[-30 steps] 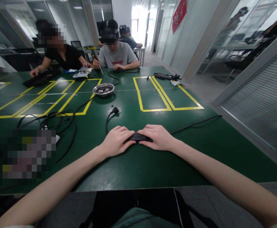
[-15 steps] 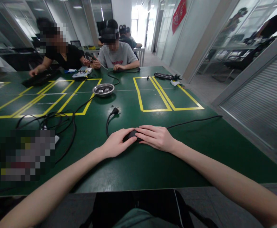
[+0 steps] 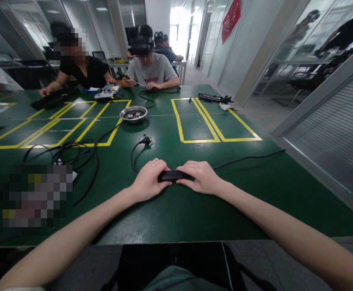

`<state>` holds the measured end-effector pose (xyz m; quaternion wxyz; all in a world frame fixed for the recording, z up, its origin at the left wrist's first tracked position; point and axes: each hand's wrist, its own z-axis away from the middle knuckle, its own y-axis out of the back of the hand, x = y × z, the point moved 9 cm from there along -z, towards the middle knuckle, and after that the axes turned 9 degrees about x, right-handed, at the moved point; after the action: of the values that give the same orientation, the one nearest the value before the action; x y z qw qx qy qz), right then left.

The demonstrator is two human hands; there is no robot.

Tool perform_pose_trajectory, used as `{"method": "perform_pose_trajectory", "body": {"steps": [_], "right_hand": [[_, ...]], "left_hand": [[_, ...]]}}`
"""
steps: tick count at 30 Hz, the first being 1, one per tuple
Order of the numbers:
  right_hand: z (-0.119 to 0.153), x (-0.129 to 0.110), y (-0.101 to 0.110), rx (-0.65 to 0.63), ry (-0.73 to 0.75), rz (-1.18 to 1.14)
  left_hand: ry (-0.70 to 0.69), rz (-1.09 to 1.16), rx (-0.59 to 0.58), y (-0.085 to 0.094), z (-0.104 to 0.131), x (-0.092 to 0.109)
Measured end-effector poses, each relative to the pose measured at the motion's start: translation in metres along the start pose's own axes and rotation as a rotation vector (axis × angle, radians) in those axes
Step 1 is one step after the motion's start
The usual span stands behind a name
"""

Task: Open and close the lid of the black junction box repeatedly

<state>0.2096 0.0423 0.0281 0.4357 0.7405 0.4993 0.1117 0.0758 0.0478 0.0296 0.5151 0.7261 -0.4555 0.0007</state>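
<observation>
Black device [image 3: 172, 176] in a two-handed pinch, left hand [image 3: 150, 180] at 9 o'clock, right hand [image 3: 201, 177] at 3. Kinda curled fingers, btw.

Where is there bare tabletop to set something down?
Bare green table shows between the black device and the near edge, also between the plug and the yellow tape outlines at right. Crowded: the left side, with tangled cables and a pixelated item.
</observation>
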Motion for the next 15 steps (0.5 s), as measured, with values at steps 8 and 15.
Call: {"method": "perform_pose_trajectory", "body": {"steps": [8,15], "right_hand": [[0.0006,0.0003,0.0007,0.028,-0.021,0.004],[0.0009,0.0021,-0.0005,0.020,0.004,-0.026]], "left_hand": [[-0.098,-0.087,-0.071,-0.0009,0.0019,0.0002],[-0.148,-0.099,-0.031,0.0003,0.0030,0.0050]]}}
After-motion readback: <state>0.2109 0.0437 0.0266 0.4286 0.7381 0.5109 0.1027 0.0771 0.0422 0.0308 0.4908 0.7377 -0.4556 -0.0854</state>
